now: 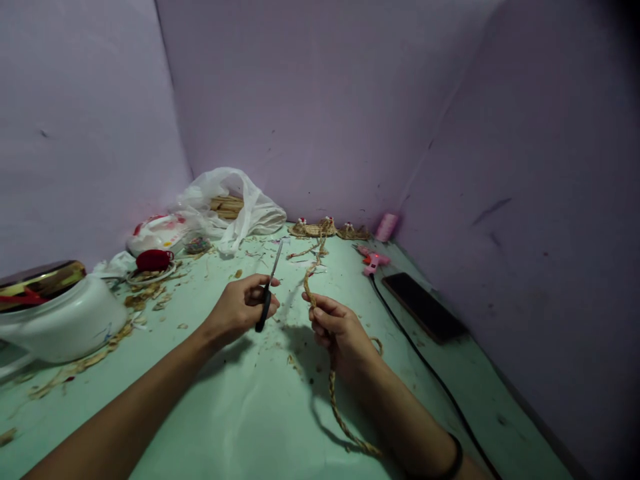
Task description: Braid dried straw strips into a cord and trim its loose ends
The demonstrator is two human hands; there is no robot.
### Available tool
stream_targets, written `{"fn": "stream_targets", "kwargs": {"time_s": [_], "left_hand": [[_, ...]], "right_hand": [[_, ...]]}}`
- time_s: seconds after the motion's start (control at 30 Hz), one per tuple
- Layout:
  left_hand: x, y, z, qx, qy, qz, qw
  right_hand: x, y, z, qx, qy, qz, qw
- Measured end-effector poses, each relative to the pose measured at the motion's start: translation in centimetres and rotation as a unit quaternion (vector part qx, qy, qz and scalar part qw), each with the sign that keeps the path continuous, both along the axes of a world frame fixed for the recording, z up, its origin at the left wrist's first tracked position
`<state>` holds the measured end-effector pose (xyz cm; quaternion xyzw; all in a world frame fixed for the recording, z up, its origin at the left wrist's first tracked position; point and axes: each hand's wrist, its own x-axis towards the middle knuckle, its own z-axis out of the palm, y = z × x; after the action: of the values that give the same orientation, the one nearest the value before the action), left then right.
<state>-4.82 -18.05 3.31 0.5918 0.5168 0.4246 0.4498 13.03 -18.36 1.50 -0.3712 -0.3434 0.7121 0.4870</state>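
Observation:
My left hand (245, 303) is closed around the black handles of a pair of scissors (267, 297), whose blades point up and away from me. To its right, my right hand (337, 327) pinches a braided straw-coloured cord (334, 393) between thumb and fingers. One part of the cord rises above the fingertips toward the back of the table; the rest hangs below the hand and trails to the front right. Scissors and cord are apart. Part of the cord is hidden behind my right hand.
On the green tabletop (240, 413) a pink glue gun (373, 259) with a black cable lies beside a dark phone (425, 307). A pink thread spool (387, 227) and woven pieces (313, 229) sit at the back. Leftward are a plastic bag (255, 210), a white pot (65, 323) and scattered scraps.

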Motion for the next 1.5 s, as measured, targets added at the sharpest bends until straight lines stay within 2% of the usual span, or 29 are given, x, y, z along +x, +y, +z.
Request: {"fn": "stream_targets", "kwargs": {"time_s": [0.13, 0.27, 0.43, 0.53, 0.67, 0.9, 1.1, 1.2, 1.37, 1.5], "left_hand": [[0.5, -0.1, 0.0, -0.046, -0.07, 0.016, 0.996], [0.9, 0.2, -1.2, -0.077, -0.121, 0.042, 0.989], [1.4, 0.1, -2.2, -0.115, -0.188, 0.034, 0.975], [1.7, 0.0, -2.1, -0.114, -0.194, 0.041, 0.974], [1.7, 0.5, -1.8, -0.121, -0.235, 0.087, 0.961], [1.8, 1.6, -1.5, -0.177, -0.339, 0.072, 0.921], [2.3, 2.1, -1.6, -0.244, -0.353, 0.041, 0.902], [2.7, 2.2, -1.7, -0.213, -0.35, 0.033, 0.912], [3.4, 1.8, -1.5, -0.091, -0.316, 0.081, 0.941], [3.9, 1.2, -1.1, -0.07, -0.292, 0.099, 0.949]], "right_hand": [[0.0, -0.1, 0.0, 0.009, -0.007, -0.001, 1.0], [0.0, -0.2, -0.2, 0.013, -0.016, 0.002, 1.0], [-0.1, -0.2, -0.3, 0.008, -0.018, 0.014, 1.0], [-0.2, -0.2, -0.5, 0.011, -0.038, 0.022, 0.999], [-0.4, -0.5, -0.9, 0.041, -0.085, 0.06, 0.994], [-0.6, -0.9, -1.1, 0.047, -0.121, 0.09, 0.987], [-0.8, -0.8, -1.4, 0.047, -0.114, 0.117, 0.985], [-0.7, -0.9, -1.3, 0.052, -0.108, 0.143, 0.982], [-0.6, -0.8, -0.6, 0.084, -0.113, 0.101, 0.985], [-1.0, -0.8, -1.1, 0.083, -0.127, 0.093, 0.984]]}}
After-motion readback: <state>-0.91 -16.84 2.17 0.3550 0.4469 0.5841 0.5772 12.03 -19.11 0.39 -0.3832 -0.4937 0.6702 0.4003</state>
